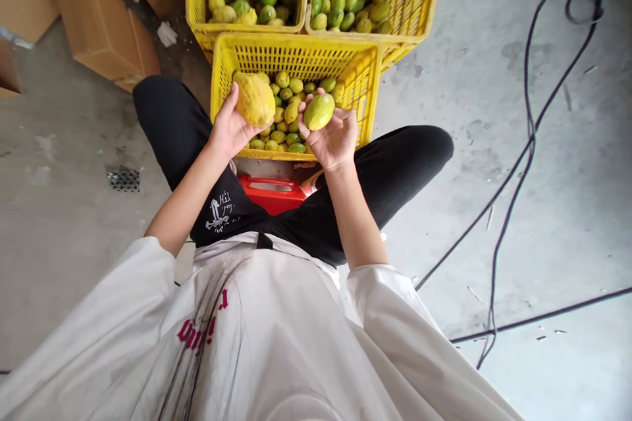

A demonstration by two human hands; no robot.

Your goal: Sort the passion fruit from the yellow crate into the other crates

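Observation:
Over the near yellow crate, my left hand is closed around a large, bumpy yellow lemon. To its right my right hand, palm up, holds a smaller yellow-green lemon with its fingers curled about it. The two fruits are apart, both raised above the crate. Below them inside the crate lie several small yellow and green lemons, partly hidden by my hands and the held fruit.
Behind stand two more yellow crates, one at left and one at right, with green and yellow fruit. Cardboard boxes are at upper left. A red plastic stool shows between my legs. Black cable crosses the floor at right.

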